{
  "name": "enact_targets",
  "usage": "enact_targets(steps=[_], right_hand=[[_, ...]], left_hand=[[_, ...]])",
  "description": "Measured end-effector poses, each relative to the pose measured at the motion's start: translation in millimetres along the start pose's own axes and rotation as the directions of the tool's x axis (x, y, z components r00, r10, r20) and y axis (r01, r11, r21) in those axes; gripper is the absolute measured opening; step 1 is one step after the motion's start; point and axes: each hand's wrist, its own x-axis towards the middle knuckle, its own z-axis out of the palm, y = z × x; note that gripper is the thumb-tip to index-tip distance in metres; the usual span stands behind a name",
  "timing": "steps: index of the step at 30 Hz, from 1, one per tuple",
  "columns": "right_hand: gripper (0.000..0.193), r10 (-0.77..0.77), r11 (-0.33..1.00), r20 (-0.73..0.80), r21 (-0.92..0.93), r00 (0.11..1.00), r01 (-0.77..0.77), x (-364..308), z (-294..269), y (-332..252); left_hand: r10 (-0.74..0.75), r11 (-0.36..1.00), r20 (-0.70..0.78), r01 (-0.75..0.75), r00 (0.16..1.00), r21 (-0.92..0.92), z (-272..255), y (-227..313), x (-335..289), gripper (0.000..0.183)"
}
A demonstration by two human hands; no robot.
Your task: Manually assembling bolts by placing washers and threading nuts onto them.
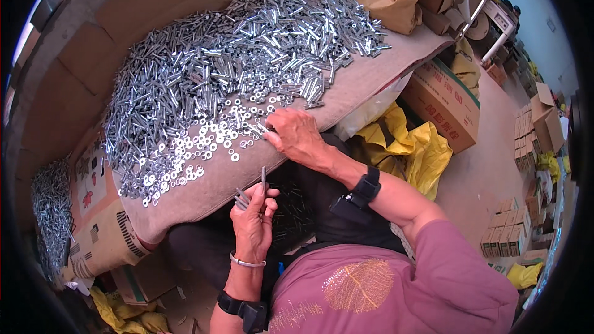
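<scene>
Several slim grey metal bolts [242, 198] stick out of my left hand [253, 213], which is closed around them. One more bolt [263, 177] stands upright between its thumb and fingers. My right hand [298, 139] reaches to the near edge of the padded tabletop, fingers curled together among flat washers [213, 139]. Small shiny metal pieces show at its fingertips, but I cannot make out what it grips. Behind the washers rises a wide heap of silvery bolts [247, 43], with small nuts [247, 80] mixed in along its front.
Cardboard walls [93, 55] bound the heap at the back and left. To the right stand a carton [442, 105] and a crumpled yellow sack [414, 151]. Another metal pile [51, 210] lies at far left. Stacked small boxes [507, 229] line the right side of the floor.
</scene>
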Motion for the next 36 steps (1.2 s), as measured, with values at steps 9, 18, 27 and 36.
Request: enact_targets(steps=[9,18,27,36], right_hand=[[0.016,-0.066,0.994,-0.001,-0.086,0.998,0.065,-1.3,4.6,8.6],[0.011,-0.038,0.998,-0.137,0.044,0.99,0.044,-12.7,-4.6,-4.5],[0.016,0.261,0.689,0.21,0.643,0.942,-0.334,-47.9,-37.8,-6.6],[0.015,0.152,0.621,0.356,0.692,0.922,-0.369,-59.6,-60.6,-4.4]], left_hand=[[0.049,0.998,0.042,-0.05,0.998,0.036,2.9,8.6,3.6,0.022],[0.074,0.996,0.016,-0.075,0.997,0.057,-3.1,8.8,7.5,0.023],[0.126,0.982,0.087,-0.136,0.988,0.129,-2.2,5.2,6.2,0.025],[0.104,0.938,0.184,-0.158,0.977,0.307,9.3,-9.4,-5.2,0.022]])
